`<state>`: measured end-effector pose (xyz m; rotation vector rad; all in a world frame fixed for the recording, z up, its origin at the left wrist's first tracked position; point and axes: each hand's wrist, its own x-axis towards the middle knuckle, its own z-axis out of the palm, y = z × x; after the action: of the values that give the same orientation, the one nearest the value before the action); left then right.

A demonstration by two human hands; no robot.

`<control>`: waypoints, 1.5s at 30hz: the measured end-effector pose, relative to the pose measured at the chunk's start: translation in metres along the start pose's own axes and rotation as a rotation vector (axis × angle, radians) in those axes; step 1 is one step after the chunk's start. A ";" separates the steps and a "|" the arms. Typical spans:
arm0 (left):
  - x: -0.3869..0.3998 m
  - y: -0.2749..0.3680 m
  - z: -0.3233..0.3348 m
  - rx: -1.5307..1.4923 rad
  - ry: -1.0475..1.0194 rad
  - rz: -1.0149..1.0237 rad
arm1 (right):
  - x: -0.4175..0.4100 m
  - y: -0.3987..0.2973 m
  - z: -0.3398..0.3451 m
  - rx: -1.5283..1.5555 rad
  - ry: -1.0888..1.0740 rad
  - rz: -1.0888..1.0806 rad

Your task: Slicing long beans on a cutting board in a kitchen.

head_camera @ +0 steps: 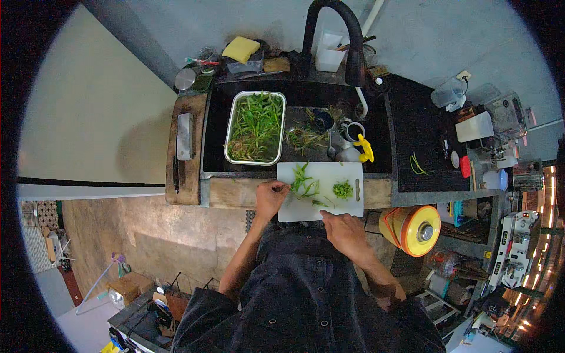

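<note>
A white cutting board (326,214) lies across the sink's front edge. My left hand (270,198) is at its left edge, fingertips pinched on the stem end of a leafy green sprig (304,185) that rests on the board. My right hand (346,234) is at the board's near edge, its index finger extended to the rim; whether it holds anything under the fingers is not visible. A small heap of chopped greens (343,190) sits near the board's slotted handle. Behind, in the sink, a metal-rimmed tray (227,145) is full of leafy greens (258,119).
The black sink (300,170) also holds loose stems (306,139), a spray bottle with a yellow trigger (364,149) and a metal mug (355,131). A black faucet (354,66) arches above. A yellow-and-orange drinks cooler (410,230) stands at the right below the counter.
</note>
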<state>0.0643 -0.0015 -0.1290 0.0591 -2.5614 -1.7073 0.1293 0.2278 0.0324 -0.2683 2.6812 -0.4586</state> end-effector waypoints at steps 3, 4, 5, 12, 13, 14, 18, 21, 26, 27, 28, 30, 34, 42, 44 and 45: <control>-0.002 0.003 -0.004 0.058 -0.018 -0.115 | -0.008 0.002 -0.010 0.074 0.013 0.065; -0.005 0.006 -0.006 0.047 -0.017 -0.119 | -0.009 0.006 -0.009 0.072 0.017 0.056; -0.008 0.007 -0.008 0.037 -0.016 -0.125 | -0.012 0.012 -0.006 0.088 0.058 0.045; -0.023 0.013 -0.009 0.075 0.008 -0.165 | -0.019 0.013 0.018 0.177 0.103 0.042; -0.025 0.008 -0.006 0.037 0.036 -0.184 | -0.018 0.013 0.022 0.178 0.100 0.042; -0.027 0.006 -0.005 -0.001 0.066 -0.203 | -0.017 0.015 0.029 0.174 0.131 0.006; -0.029 0.011 -0.004 0.019 0.096 -0.151 | -0.012 0.024 0.041 0.159 0.121 0.004; -0.031 0.005 -0.002 -0.009 0.079 -0.192 | -0.009 0.028 0.043 0.167 0.117 -0.040; -0.034 -0.007 0.000 -0.015 0.113 -0.140 | -0.004 0.036 0.050 0.171 0.138 -0.096; -0.032 -0.002 0.000 -0.016 0.109 -0.141 | -0.002 0.036 0.051 0.165 0.241 -0.174; -0.032 0.004 -0.001 -0.012 0.102 -0.160 | -0.003 0.037 0.051 0.165 0.241 -0.170; -0.032 0.008 0.000 -0.006 0.098 -0.178 | -0.004 0.035 0.048 0.190 0.188 -0.131; -0.033 0.006 -0.002 -0.004 0.109 -0.176 | -0.002 0.037 0.054 0.168 0.143 -0.092; -0.031 0.005 -0.001 -0.025 0.099 -0.206 | -0.001 0.038 0.051 0.114 0.086 -0.086; -0.033 0.000 -0.003 0.022 0.079 -0.242 | -0.006 0.035 0.044 0.090 0.070 -0.072; -0.033 -0.002 -0.002 0.021 0.080 -0.243 | -0.008 0.035 0.040 0.064 0.056 -0.054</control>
<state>0.0972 -0.0023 -0.1309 0.4476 -2.6025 -1.7126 0.1489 0.2509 -0.0114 -0.3142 2.7135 -0.5762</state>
